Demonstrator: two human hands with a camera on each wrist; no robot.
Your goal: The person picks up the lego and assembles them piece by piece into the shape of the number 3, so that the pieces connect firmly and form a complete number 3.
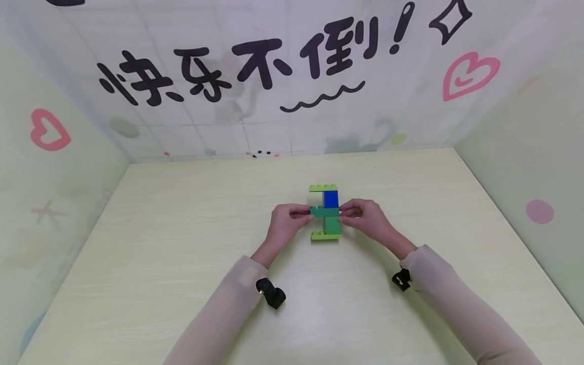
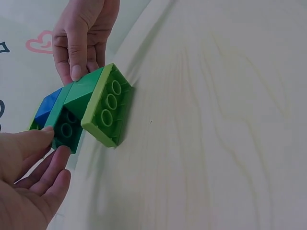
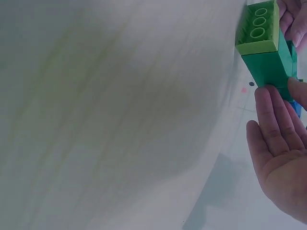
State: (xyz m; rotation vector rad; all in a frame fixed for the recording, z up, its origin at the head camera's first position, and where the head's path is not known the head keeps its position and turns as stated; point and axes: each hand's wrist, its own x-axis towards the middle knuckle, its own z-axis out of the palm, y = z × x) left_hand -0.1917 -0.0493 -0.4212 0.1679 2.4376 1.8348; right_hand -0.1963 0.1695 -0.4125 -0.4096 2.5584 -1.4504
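Note:
One toy building-block assembly [image 1: 332, 226] is between the two hands over the table. It joins a blue brick [image 1: 330, 199], a dark green plate [image 1: 331, 212], a green brick [image 2: 84, 93] and a lime green plate [image 1: 325, 236] at the near end. At the far end is another lime green plate [image 1: 323, 188]. My left hand [image 1: 284, 223] pinches the left end of the dark green plate between thumb and fingers. From the opposite side, my right hand [image 1: 369, 220] grips the assembly near its middle. Hollow undersides with round tubes show in both wrist views.
A pale wood-grain table [image 1: 182, 213] lies under the hands. Behind it stands a white printed backdrop [image 1: 191, 121] with large black characters, and printed side walls [image 1: 538, 152] flank it. Black wrist cameras [image 1: 271, 294] are strapped over the sleeves.

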